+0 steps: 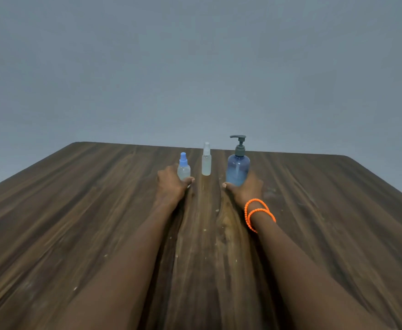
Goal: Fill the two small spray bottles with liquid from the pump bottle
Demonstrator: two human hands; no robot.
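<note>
Hands (171,184) (246,190) each in closed grip: left around blue-capped spray bottle (183,169), right around pump bottle (237,167).

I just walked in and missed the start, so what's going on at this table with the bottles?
A person has both arms stretched across a wooden table. The left hand grips a short spray bottle with a blue top; the right hand grips a blue pump bottle. A taller clear spray bottle stands untouched between them. All three are upright with tops on, so no filling shows yet.

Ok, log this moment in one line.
left hand grips blue-capped spray bottle | right hand grips pump bottle | clear spray bottle untouched
</note>
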